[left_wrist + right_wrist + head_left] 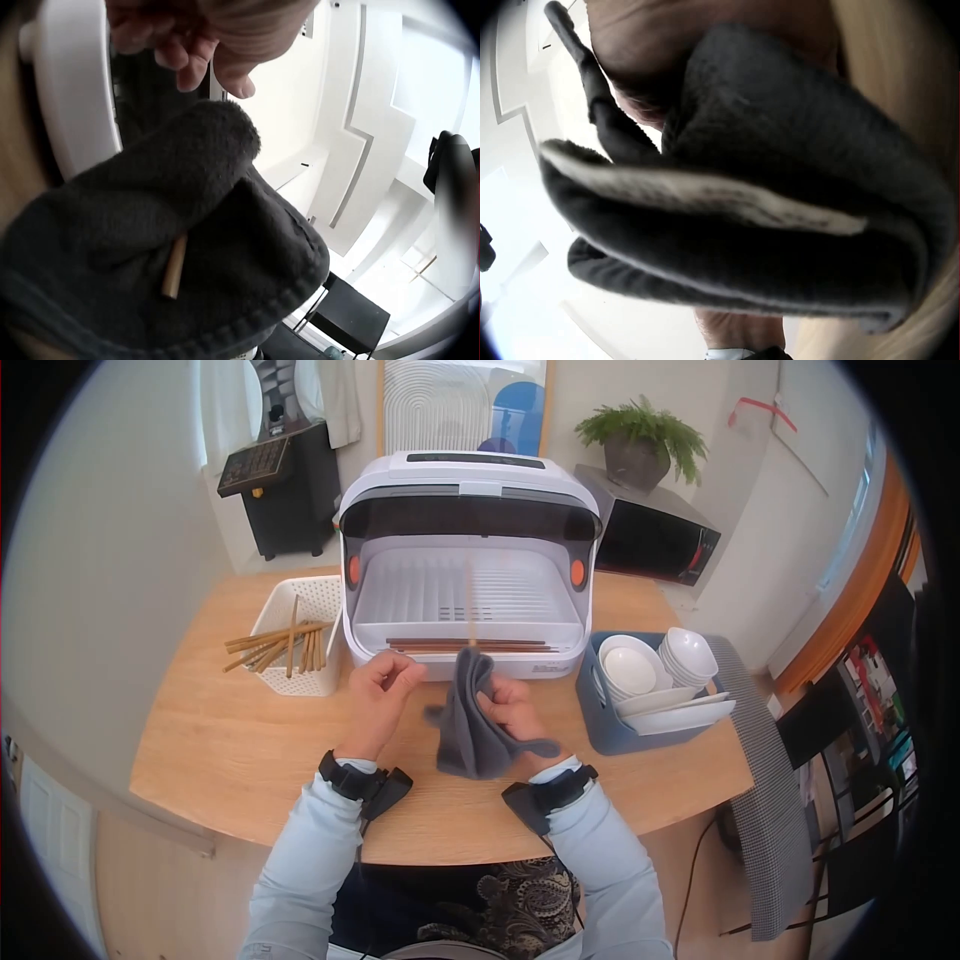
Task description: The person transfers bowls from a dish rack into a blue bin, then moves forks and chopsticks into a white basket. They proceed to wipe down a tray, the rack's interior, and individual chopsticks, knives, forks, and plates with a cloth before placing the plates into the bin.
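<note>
My right hand [510, 706] grips a dark grey cloth [465, 725] over the table, in front of a white dish dryer [352, 615]. A thin wooden chopstick [472, 600] rises out of the cloth's top, and its lower end shows among the folds in the left wrist view, where the chopstick [174, 268] pokes out. Just left of the cloth is my left hand [380, 695], fingers loosely bent, holding nothing and apart from the cloth. Several brown chopsticks [430, 646] lie along the dryer's front ledge. The right fingers are partly hidden by the cloth [810, 127].
A white perforated basket [300, 682] with several chopsticks [275, 645] stands left of the dryer. On the right, a blue-grey bin [640, 740] holds white bowls [690, 656] and plates. The dryer's dark lid [470, 515] is raised. Behind stands a microwave [650, 535] with a potted plant [640, 455].
</note>
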`<state>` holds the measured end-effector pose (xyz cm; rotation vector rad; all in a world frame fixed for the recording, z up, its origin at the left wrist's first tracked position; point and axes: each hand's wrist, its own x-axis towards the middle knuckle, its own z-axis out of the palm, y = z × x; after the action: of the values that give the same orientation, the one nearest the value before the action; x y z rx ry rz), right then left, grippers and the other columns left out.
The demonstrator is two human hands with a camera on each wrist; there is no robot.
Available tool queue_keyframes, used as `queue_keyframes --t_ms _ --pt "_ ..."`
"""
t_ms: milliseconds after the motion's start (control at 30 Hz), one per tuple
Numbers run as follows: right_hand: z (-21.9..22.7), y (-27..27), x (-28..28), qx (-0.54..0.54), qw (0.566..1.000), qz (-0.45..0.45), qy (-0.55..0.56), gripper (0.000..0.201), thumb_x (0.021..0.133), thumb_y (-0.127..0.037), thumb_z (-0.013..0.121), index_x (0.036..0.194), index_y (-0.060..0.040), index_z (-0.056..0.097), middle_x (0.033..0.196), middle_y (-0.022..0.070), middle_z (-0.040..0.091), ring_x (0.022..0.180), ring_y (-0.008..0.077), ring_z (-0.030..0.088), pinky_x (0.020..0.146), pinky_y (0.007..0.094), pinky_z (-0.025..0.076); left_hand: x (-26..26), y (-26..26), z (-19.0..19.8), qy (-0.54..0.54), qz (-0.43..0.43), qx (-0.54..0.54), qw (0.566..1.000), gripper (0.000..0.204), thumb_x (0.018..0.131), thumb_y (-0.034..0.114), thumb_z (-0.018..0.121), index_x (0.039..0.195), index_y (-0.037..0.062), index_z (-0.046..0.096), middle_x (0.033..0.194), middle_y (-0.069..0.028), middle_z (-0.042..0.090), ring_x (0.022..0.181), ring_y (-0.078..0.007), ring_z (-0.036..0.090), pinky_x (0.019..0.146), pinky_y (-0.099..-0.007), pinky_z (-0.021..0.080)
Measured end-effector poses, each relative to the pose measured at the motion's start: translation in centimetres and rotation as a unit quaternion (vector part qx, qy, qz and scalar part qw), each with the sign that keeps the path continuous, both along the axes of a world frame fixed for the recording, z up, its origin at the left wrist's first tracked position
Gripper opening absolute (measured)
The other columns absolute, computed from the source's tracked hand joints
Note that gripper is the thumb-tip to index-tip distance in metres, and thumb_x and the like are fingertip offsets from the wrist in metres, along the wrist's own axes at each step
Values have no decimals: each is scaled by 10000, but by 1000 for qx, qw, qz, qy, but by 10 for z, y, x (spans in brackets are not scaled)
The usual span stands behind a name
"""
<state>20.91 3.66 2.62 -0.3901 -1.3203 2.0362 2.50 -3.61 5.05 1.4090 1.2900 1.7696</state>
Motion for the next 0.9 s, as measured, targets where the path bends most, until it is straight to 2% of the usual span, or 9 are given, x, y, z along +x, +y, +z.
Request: queue_keyframes --t_ms 67,167,267,333,533,667,800,833,900 --pt "3 -3 8 -60 994 81 -31 194 969 -92 535 1112 23 600 1006 65 664 874 138 644 795 279 530 -2 -2 5 -8 -36 -27 999 174 930 180 628 885 16 666 699 56 519 612 -35 428 547 -195 336" --pt "4 -10 1 -34 992 106 -55 207 963 -91 540 1118 30 605 989 69 668 861 145 649 799 276 527 -4 -2 2 -120 -134 -111 977 199 938 214 618 954 27 684 699 54 529 595 -36 421 529 -196 321" --pt "11 -14 -1 -30 990 128 -57 229 955 -82 552 1150 31 590 1015 62 661 910 134 634 832 273 511 0 1 -2 -216 -126 -126 960 192 938 216 617 917 34 675 701 49 540 590 -31 420 520 -197 311" --pt "6 -12 -3 3 990 129 -59 232 950 -80 560 1154 29 587 1022 54 655 931 124 623 847 270 501 -4 2 -5 -199 -118 -99 968 180 947 201 599 897 39 660 715 42 550 596 -31 429 524 -194 315" --pt "1 -12 -6 -3 984 165 -70 219 945 -84 572 1136 20 591 1011 36 645 912 110 610 844 264 486 -13 5 1 -203 -103 19 973 153 978 166 532 899 51 594 838 3 579 589 -33 391 526 -190 314" --pt "7 -6 3 32 972 195 -128 325 952 -101 553 1251 25 524 1061 76 642 966 158 634 869 285 516 -27 5 22 -181 -59 73 979 134 996 164 496 954 50 551 895 -21 581 571 -26 360 505 -169 283" --pt "4 -2 6 -13 978 174 -116 328 952 -113 555 1249 21 519 1036 75 651 924 174 656 819 297 545 -30 15 58 -7 0 29 1000 100 989 88 445 968 35 527 835 -29 609 582 -20 381 493 -172 290" --pt "0 1 7 -22 979 163 -118 329 952 -117 556 1248 21 518 1029 76 654 914 178 661 809 300 551 -25 21 67 66 32 48 996 64 949 31 465 938 34 528 778 -48 594 582 -98 443 523 -239 363" --pt "-2 5 10 -26 981 161 -105 307 958 -126 552 1229 18 534 1012 74 661 908 174 662 811 298 548 -19 38 77 249 89 119 957 52 907 6 501 934 32 538 776 -90 593 615 -201 511 570 -297 408"
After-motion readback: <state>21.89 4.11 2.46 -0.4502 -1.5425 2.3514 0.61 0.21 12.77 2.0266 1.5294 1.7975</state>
